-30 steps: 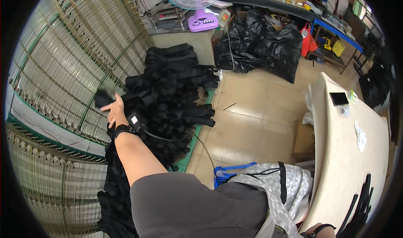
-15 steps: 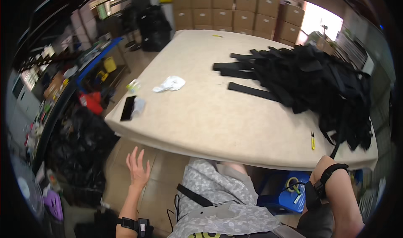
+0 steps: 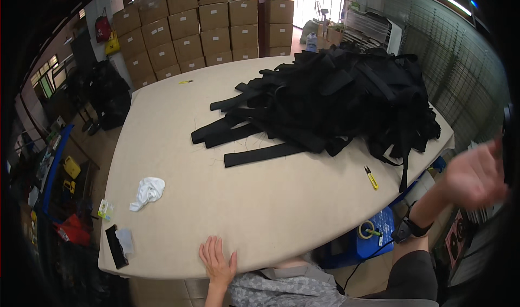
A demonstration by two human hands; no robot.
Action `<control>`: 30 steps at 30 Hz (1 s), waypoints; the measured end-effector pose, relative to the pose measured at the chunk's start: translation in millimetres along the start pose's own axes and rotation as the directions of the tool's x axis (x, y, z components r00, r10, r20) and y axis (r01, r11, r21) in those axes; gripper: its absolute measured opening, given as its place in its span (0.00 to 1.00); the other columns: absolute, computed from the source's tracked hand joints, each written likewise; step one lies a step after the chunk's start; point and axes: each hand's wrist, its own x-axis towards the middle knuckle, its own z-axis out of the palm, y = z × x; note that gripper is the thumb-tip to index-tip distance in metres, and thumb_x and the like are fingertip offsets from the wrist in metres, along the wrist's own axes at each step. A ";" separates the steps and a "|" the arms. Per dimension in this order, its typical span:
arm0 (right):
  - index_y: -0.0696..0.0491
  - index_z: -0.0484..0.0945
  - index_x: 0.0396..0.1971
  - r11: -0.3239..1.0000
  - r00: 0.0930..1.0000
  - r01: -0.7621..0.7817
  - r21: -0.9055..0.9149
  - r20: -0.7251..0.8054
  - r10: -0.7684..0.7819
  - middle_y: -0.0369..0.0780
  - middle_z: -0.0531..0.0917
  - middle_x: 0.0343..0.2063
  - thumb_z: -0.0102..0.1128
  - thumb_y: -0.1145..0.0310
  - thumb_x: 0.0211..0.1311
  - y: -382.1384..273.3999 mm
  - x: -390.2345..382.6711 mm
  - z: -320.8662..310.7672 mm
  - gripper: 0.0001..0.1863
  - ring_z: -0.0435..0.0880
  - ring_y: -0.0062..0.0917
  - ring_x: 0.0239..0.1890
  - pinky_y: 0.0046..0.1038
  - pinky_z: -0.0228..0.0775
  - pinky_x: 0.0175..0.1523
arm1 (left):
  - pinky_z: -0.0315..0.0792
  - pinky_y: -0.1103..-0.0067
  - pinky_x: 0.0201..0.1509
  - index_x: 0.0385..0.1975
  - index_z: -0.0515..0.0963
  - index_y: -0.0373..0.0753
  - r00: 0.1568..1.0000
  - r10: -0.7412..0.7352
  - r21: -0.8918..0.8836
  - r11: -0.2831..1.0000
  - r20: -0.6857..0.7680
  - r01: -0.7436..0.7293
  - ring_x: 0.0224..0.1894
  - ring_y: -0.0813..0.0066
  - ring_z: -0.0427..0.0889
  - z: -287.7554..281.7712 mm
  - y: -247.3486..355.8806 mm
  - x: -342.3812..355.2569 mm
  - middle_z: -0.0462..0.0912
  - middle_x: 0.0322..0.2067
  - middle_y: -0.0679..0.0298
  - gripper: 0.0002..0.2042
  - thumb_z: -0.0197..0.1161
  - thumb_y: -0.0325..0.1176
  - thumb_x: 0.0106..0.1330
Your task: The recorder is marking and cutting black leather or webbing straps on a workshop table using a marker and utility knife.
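My left hand [image 3: 217, 258] lies flat on the near edge of the cloth-covered table [image 3: 189, 188], its fingers stretched out and nothing in them. At the far right my right hand [image 3: 475, 178] is raised off the table, smeared by motion, so its fingers cannot be read. A large heap of black fabric straps [image 3: 336, 101] covers the table's right part, several strap ends sticking out leftward. Between that heap and the near right edge lie yellow thread snips [image 3: 371, 178], the tabletop item closest to my right hand.
On the table's left are a crumpled white cloth [image 3: 148, 192], a black phone-like slab [image 3: 115, 246] and a small yellow item [image 3: 186, 82] farther back. A blue stool [image 3: 379, 236] with a tape roll [image 3: 366, 230] stands below the right edge. Cartons [image 3: 187, 44] are stacked behind.
My view has swung to the right. My left hand has come from beside the table onto its near edge. My right arm has lifted, bringing the right hand into view.
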 end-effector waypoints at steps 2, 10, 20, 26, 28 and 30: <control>0.55 0.62 0.56 0.808 0.859 -0.400 -0.431 0.132 0.496 0.44 0.71 0.53 0.48 0.71 0.63 79.8 -72.0 45.1 0.21 0.72 0.30 0.53 0.27 0.63 0.57 | 0.55 0.51 0.59 0.53 0.62 0.29 1.000 -0.015 0.041 0.999 -0.017 0.016 0.56 0.50 0.64 -6.5 -2.9 -2.9 0.65 0.53 0.49 0.30 0.64 0.38 0.52; 0.51 0.40 0.67 -0.103 0.028 -0.106 -0.989 -0.106 0.994 0.57 0.69 0.51 0.70 0.39 0.36 281.5 -256.8 67.0 0.63 0.65 0.49 0.56 0.45 0.55 0.58 | 0.58 0.56 0.60 0.51 0.68 0.31 0.997 0.058 0.213 0.976 -0.051 -0.046 0.54 0.55 0.69 6.2 4.8 -6.0 0.73 0.48 0.52 0.27 0.62 0.42 0.54; 0.54 0.69 0.54 0.339 0.318 -0.406 -0.849 0.217 0.923 0.54 0.80 0.29 0.53 0.76 0.47 224.0 -281.4 122.5 0.28 0.81 0.46 0.34 0.49 0.66 0.50 | 0.58 0.56 0.59 0.51 0.68 0.31 0.998 0.061 0.194 0.979 -0.027 -0.055 0.54 0.54 0.69 -2.6 11.1 0.0 0.72 0.49 0.50 0.28 0.64 0.40 0.52; 0.65 0.63 0.57 0.822 0.400 -0.322 -0.471 0.719 0.568 0.37 0.73 0.20 0.53 0.77 0.46 15.1 -259.2 205.1 0.32 0.76 0.25 0.29 0.52 0.59 0.58 | 0.52 0.67 0.68 0.60 0.55 0.30 0.739 -0.577 -0.862 0.113 0.348 0.494 0.63 0.54 0.60 -7.1 0.9 26.8 0.61 0.60 0.51 0.29 0.57 0.35 0.63; 0.62 0.61 0.59 0.788 0.276 -0.457 -0.412 0.777 0.566 0.39 0.77 0.25 0.54 0.76 0.49 -53.0 -258.1 212.1 0.33 0.78 0.26 0.34 0.50 0.59 0.59 | 0.52 0.59 0.66 0.61 0.53 0.31 0.801 -0.391 -0.849 -0.464 0.454 0.255 0.62 0.50 0.60 -2.9 -18.4 40.6 0.61 0.59 0.49 0.35 0.56 0.48 0.62; 0.60 0.54 0.63 0.702 0.113 -0.652 -0.286 0.879 0.463 0.42 0.79 0.33 0.56 0.72 0.49 -115.5 -264.4 209.8 0.38 0.76 0.29 0.45 0.50 0.53 0.61 | 0.56 0.59 0.63 0.59 0.57 0.30 0.812 -0.298 -0.657 -0.742 0.502 0.133 0.60 0.53 0.62 -14.8 -9.3 66.7 0.65 0.56 0.49 0.32 0.56 0.45 0.61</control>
